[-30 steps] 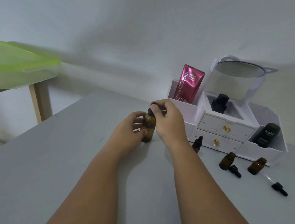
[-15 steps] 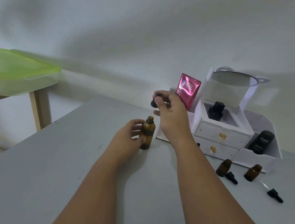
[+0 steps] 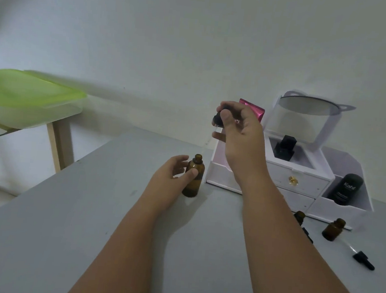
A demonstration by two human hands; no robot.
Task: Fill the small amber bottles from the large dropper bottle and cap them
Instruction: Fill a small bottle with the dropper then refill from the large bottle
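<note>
Listing from the near edge outward: grey table [image 3: 39, 238], with both my forearms reaching across it. Near right: loose dropper cap [image 3: 364, 260], black, lying on its side, its glass tube pointing toward the small amber bottle [image 3: 334, 230], which stands upright and uncapped. Just left of that: second small amber bottle [image 3: 299, 217], upright, partly hidden behind my right forearm, with another black cap [image 3: 308, 234] lying just nearer than it. Centre: large amber bottle [image 3: 193, 176], upright on the table, mouth open. My left hand [image 3: 173, 170] grips it, thumb across the front, fingers curled round the left side. Above it and slightly right: my right hand [image 3: 240, 131], raised off the table, thumb and fingertips pinched on the black bulb of the dropper [image 3: 217, 120]. Its clear glass tube slants down toward the bottle's mouth; whether the tip clears the rim I cannot tell. Far right: white organiser [image 3: 301, 179] with two drawers and gold knobs. Its left compartment holds a pink sachet [image 3: 253, 109], mostly behind my right hand; the middle one a black bottle [image 3: 285, 147]; the right one a black tube [image 3: 344, 187] marked Kahf. Round mirror [image 3: 310, 105] tilted on top. Far left, off the table: green-lidded container [image 3: 28, 99] on a wooden-legged stand. Plain wall beyond.
</note>
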